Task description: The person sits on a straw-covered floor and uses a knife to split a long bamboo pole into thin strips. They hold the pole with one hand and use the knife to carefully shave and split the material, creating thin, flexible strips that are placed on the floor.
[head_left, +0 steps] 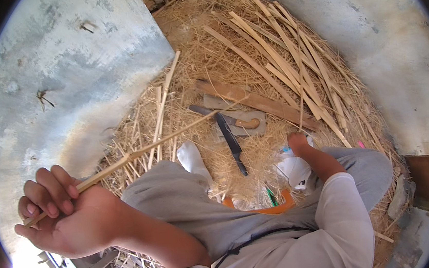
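Observation:
My left hand, raised at the left, has its fingers curled round one end of a long bamboo strip. This strip slants up and away over the shavings, crossing above a black-bladed knife. Down by my right foot in a white sock, my right hand is closed. A thin bamboo strip runs up from it and seems to be in its grip, though the fingertips are hidden. Between the hands lies a second knife with a wooden handle, resting on a grey stone.
Several pale bamboo strips lie in a loose pile at the far right. A brown wooden board lies beyond the knives. More strips lie at left. Weathered walls close in both sides. Shavings cover the floor.

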A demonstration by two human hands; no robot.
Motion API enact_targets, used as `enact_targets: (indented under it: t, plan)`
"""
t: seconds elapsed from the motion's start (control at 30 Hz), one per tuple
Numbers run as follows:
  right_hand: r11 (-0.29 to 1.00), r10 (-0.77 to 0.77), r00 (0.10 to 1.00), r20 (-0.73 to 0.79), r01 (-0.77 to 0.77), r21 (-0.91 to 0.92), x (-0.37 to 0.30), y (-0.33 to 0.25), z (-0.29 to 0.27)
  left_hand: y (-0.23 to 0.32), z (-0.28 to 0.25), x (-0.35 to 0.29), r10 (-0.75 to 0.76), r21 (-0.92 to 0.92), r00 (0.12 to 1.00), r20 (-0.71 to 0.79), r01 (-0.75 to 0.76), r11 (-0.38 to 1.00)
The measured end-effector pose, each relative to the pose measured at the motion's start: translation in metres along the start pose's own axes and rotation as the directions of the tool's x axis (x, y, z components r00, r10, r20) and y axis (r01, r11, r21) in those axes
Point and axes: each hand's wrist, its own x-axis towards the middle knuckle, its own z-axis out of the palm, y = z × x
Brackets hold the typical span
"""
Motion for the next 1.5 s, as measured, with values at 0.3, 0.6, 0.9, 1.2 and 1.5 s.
enact_targets:
  t: [0.3,0.6,0.9,1.2,1.5]
  plan:
    - [0.93,-0.366,0.923,0.122,0.356,0.095,0.007,0.014,-0.039,0.016,0.007,0.001,-0.067,-0.187,0.987,0.143,0.093,0.978]
    - [0.968,-0.217,0.931,0.293,0.165,0.19,-0.034,0.012,-0.172,0.105,-0.05,0.013,0.092,-0.292,0.947,0.309,0.002,0.956]
    - [0.966,0.207,0.827,-0.522,-0.09,0.242,-0.122,0.057,-0.358,0.162,-0.031,-0.035,0.294,-0.535,0.917,0.268,-0.112,0.837]
    - [-0.181,-0.103,0.993,-0.064,0.045,0.982,-0.162,0.011,-0.427,0.199,-0.011,-0.064,0.571,-0.704,0.802,0.177,-0.302,0.642]
    - [-0.931,-0.063,0.929,-0.364,0.076,0.356,-0.162,-0.032,-0.442,0.147,-0.03,-0.139,0.186,-0.668,0.74,0.646,0.43,0.607]
